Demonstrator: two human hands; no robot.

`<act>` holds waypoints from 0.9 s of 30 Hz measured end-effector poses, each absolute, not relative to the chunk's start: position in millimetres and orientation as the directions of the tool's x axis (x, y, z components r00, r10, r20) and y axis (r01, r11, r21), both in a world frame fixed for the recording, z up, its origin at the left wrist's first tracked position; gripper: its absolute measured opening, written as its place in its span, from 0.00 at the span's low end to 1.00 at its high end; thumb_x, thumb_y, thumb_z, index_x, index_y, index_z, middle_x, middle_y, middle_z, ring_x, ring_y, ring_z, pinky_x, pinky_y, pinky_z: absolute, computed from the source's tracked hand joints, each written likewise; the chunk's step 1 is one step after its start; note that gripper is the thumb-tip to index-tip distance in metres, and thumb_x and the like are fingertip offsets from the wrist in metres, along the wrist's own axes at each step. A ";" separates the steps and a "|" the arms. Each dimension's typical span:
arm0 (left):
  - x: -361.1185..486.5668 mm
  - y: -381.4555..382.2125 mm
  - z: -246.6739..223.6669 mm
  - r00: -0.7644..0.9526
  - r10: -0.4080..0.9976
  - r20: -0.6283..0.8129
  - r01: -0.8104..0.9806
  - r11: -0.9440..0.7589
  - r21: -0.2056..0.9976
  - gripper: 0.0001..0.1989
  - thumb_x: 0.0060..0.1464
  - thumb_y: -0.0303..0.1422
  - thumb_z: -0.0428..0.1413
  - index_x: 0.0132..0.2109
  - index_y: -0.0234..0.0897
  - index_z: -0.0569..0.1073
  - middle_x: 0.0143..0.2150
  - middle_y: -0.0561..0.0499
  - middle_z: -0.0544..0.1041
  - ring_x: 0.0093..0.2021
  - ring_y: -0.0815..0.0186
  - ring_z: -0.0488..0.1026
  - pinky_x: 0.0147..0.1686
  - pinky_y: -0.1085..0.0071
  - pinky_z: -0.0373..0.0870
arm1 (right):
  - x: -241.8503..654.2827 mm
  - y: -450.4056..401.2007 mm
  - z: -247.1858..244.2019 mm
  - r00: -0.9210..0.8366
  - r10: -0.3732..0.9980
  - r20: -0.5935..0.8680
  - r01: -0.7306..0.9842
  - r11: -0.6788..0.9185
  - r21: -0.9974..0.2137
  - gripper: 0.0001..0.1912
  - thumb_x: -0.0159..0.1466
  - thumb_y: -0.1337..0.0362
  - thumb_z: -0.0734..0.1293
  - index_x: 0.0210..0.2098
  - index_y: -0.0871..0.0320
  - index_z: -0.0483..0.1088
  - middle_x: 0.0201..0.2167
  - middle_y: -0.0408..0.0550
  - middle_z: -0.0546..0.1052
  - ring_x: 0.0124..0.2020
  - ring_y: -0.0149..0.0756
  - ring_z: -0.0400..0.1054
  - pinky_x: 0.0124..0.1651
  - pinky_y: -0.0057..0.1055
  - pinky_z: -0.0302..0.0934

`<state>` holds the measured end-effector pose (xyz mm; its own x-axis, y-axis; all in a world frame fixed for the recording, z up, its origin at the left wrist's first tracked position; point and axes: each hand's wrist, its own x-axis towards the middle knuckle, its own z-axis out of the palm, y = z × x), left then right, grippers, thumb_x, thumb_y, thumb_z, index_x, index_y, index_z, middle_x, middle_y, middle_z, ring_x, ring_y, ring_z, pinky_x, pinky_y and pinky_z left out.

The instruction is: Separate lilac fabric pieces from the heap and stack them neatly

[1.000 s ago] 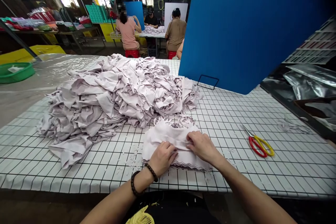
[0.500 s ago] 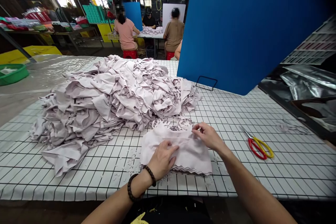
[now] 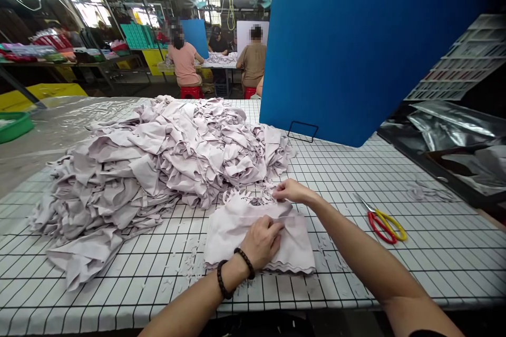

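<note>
A flat stack of pale pinkish-lilac fabric pieces point(image 3: 231, 234) with wavy front edges lies before me, its top piece slightly puckered. My left hand point(image 3: 263, 239), with two dark bead bracelets at the wrist, rests on top of this stack, fingers loosely bent and pressing the cloth. At the stack's far right edge my right hand point(image 3: 294, 191) is closed in a pinch on the top fabric piece; the fingertips are partly hidden. Narrow curled strips point(image 3: 249, 195) of the same colour lie just behind the stack.
A large heap of matching fabric point(image 3: 177, 147) covers the table's left and middle. Red-and-yellow-handled scissors point(image 3: 385, 225) lie to the right. A blue board point(image 3: 348, 58) stands behind on a wire stand point(image 3: 302, 130). Small scraps dot the grid tablecloth point(image 3: 348, 284). Other people sit farther back.
My right hand has moved left along the stack's far edge. My left hand has slid right over the cloth. The camera view has tilted up slightly.
</note>
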<state>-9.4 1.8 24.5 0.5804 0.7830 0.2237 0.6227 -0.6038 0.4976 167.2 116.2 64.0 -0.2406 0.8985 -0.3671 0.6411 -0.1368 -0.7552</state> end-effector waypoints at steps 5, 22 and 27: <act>-12.1 1.4 22.8 0.587 0.780 0.218 0.591 -0.597 0.543 0.19 0.55 0.30 0.50 0.54 0.43 0.66 0.40 0.48 0.64 0.42 0.62 0.64 0.43 0.64 0.66 | 197.9 122.5 62.1 -0.075 0.921 -0.382 0.472 -0.304 -0.827 0.14 0.52 0.54 0.68 0.25 0.61 0.69 0.24 0.46 0.75 0.20 0.24 0.58 0.19 0.22 0.45; -8.4 -2.8 27.2 0.628 0.762 0.158 0.667 -0.632 0.395 0.23 0.57 0.33 0.49 0.60 0.47 0.60 0.42 0.46 0.63 0.42 0.61 0.62 0.42 0.62 0.64 | 204.9 63.2 49.7 -0.325 0.812 -0.484 -0.078 -0.533 -0.843 0.17 0.45 0.65 0.74 0.35 0.61 0.72 0.23 0.40 0.71 0.20 0.22 0.56 0.21 0.21 0.46; -8.2 -2.1 28.5 0.633 0.761 0.143 0.673 -0.632 0.384 0.22 0.58 0.34 0.48 0.60 0.47 0.60 0.42 0.46 0.63 0.42 0.61 0.62 0.42 0.62 0.64 | 200.1 74.7 49.7 -0.322 0.828 -0.460 -0.206 -0.535 -0.819 0.12 0.50 0.64 0.73 0.34 0.63 0.74 0.24 0.41 0.70 0.17 0.19 0.48 0.17 0.21 0.41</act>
<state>-8.2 -2.1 28.5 0.6332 0.7606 0.1435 0.6726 -0.6325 0.3842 200.1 74.7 49.7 -0.3216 0.8277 -0.4600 -0.2060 -0.5353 -0.8192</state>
